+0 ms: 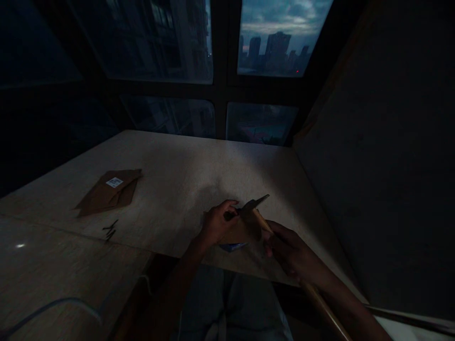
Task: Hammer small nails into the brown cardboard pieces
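My right hand [289, 248] is wrapped round the wooden handle of a claw hammer [253, 204], whose long shaft runs back under my forearm. The dark metal head sits right by the fingertips of my left hand [216, 223], its claw pointing up and right. My left thumb and fingers are pinched together over a flat brown piece [245, 230]; whatever they pinch is too dark to make out. Under that piece's near edge a bit of something blue [232, 246] shows on the table.
Brown flat sheets [106, 194], one with a white printed label, lie stacked on the pale table [170, 161] at left. Several thin dark nail-like pieces [111, 231] lie nearer. A pale cable [67, 301] curves at lower left. Windows stand behind; a dark panel [391, 166] rises at right.
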Available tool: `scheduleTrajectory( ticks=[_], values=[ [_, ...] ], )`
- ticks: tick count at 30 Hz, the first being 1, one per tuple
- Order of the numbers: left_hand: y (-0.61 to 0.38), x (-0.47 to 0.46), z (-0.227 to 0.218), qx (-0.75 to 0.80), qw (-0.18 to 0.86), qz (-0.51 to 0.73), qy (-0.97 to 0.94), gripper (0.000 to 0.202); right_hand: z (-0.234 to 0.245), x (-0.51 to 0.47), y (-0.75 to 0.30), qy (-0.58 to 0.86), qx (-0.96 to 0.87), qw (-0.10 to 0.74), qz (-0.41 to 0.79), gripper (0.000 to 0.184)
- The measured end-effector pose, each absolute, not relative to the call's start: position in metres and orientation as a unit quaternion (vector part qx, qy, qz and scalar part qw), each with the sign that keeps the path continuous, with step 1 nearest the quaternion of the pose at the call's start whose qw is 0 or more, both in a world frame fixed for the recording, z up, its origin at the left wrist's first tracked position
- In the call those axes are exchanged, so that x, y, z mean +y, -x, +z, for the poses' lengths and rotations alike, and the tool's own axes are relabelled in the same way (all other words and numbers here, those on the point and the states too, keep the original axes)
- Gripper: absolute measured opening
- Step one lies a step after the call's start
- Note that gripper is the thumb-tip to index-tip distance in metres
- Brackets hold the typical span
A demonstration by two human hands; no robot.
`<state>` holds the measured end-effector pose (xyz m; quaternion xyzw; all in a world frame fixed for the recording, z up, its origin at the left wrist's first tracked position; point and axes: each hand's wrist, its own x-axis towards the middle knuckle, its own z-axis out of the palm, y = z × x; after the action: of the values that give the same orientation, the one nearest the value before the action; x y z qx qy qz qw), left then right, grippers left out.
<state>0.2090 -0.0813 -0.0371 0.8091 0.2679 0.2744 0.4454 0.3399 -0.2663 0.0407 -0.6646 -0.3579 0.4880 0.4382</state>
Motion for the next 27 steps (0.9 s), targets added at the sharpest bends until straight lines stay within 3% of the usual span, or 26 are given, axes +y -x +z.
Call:
scheduleTrajectory(
  ticks=[4, 10, 16, 21, 27],
  values=[
    [-0.209, -0.082, -0.037, 0.263, 0.448, 0.281, -0.807, 0.043, 0.048, -0.264, -0.339, 0.659, -0.360, 0.476, 0.458, 0.045],
    [-0.207, -0.082, -0.036, 0.272, 0.439, 0.274, -0.811, 0.042, 0.042, -0.259, -0.337, 0.677, -0.396, 0.403, 0.472, 0.043],
    [-0.208, -0.082, -0.039, 0.265, 0.446, 0.274, -0.810, 0.037, 0.042, -0.259, -0.341, 0.666, -0.359, 0.452, 0.472, 0.044],
    [-0.208, -0.083, -0.040, 0.271, 0.430, 0.275, -0.816, 0.040, 0.038, -0.256, -0.344, 0.678, -0.362, 0.418, 0.484, 0.045],
    [-0.208, -0.084, -0.039, 0.268, 0.426, 0.281, -0.817, 0.039, 0.036, -0.255, -0.344, 0.663, -0.334, 0.477, 0.471, 0.048]
  ],
)
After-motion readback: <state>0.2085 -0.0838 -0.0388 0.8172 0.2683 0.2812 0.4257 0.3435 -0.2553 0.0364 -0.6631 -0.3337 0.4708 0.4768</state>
